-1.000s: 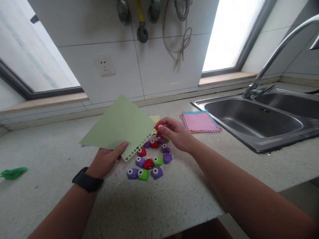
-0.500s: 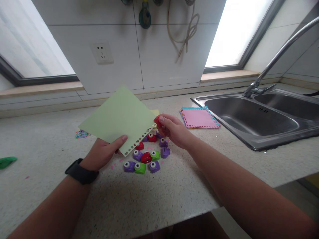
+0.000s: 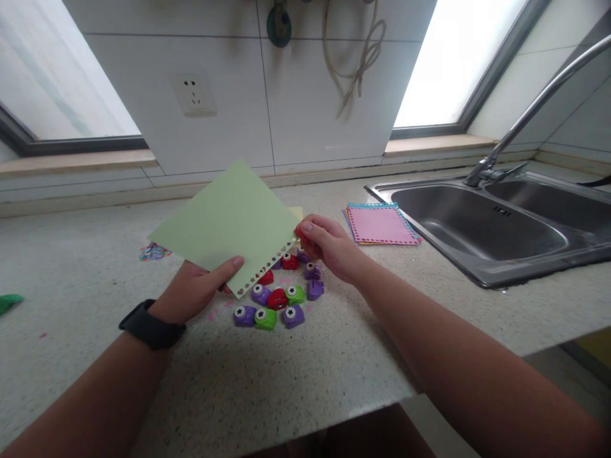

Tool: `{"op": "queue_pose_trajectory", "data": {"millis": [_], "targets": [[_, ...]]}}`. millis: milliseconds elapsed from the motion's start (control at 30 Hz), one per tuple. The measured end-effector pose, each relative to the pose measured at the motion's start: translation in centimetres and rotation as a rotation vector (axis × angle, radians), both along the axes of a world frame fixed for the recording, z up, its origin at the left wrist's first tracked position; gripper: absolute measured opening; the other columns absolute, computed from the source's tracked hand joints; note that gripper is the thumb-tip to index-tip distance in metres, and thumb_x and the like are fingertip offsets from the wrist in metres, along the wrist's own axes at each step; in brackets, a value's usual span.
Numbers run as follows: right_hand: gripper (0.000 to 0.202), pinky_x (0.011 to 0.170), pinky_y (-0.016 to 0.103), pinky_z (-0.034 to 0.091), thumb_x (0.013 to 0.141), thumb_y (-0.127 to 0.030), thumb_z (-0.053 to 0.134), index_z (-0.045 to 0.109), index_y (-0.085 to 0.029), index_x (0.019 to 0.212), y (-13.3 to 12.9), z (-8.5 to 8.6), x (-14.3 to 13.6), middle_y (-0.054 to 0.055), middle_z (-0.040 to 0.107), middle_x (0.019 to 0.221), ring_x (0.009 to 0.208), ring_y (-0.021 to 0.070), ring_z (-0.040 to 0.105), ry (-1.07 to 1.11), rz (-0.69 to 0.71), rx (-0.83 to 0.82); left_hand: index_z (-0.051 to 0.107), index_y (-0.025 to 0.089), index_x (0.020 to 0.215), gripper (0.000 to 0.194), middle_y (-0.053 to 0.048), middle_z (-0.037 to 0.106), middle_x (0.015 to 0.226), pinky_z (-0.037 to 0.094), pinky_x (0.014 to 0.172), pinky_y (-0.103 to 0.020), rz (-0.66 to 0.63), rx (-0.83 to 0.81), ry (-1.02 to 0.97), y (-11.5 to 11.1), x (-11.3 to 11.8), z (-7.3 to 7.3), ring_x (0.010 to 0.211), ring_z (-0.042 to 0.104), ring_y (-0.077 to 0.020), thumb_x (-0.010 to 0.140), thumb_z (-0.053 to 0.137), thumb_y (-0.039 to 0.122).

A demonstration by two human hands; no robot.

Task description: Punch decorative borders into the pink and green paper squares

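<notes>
A sheet of light green paper is pinched near its lower corner by my left hand, thumb on top and fingers underneath. Small shaped holes run along the edge facing right. My right hand is closed around a red craft punch at the right corner of that edge; the fingers hide most of it. Below the sheet, several purple, green and red craft punches lie on the counter, among them a green punch and a purple punch. The paper covers some of them.
A stack of punched coloured papers, pink on top, lies by the steel sink. Colourful paper bits are piled at left, near a green object. A yellow sheet shows behind the green paper. The tap rises at right.
The view has shifted slightly. Both hands keep their hold on the green paper and the red craft punch, with hardly any movement between them.
</notes>
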State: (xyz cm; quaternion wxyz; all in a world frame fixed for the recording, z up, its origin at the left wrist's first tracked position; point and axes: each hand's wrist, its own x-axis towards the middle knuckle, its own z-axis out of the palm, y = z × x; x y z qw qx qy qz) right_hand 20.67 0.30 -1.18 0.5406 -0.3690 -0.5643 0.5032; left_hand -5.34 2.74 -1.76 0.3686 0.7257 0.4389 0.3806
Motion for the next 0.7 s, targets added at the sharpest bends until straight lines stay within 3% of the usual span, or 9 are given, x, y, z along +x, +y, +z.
{"op": "queue_pose_trajectory", "data": {"millis": [233,500,700], "targets": [[0.031,0.048,0.025,0.028,0.091,-0.046,0.06,0.053,-0.02,0.077,-0.01,-0.01,-0.06,-0.005,0.047,0.059,0.051,0.009,0.039,-0.033,-0.033,0.019,0.061,0.023,0.063,0.032,-0.002,0.069,0.067,0.054,0.066,-0.031,-0.018,0.001,0.01,-0.24,0.22,0.41,0.064,0.064,-0.0216,0.079,0.068,0.049],[0.029,0.048,0.025,0.029,0.092,-0.044,0.058,0.052,-0.02,0.077,-0.01,0.01,-0.1,-0.004,0.048,0.06,0.051,0.0093,0.04,-0.015,-0.016,0.003,0.06,0.023,0.061,0.031,-0.002,0.065,0.059,0.051,0.055,-0.03,-0.038,-0.019,0.032,-0.31,0.27,0.45,0.052,0.058,-0.0187,0.081,0.066,0.047],[0.031,0.048,0.025,0.029,0.091,-0.047,0.06,0.053,-0.02,0.076,0.02,-0.06,0.0,-0.004,0.049,0.06,0.051,0.0094,0.041,-0.005,-0.003,0.005,0.06,0.023,0.06,0.032,-0.002,0.067,0.062,0.052,0.053,-0.03,-0.028,-0.012,0.032,-0.41,0.35,0.51,0.055,0.061,-0.02,0.08,0.066,0.048]]}}
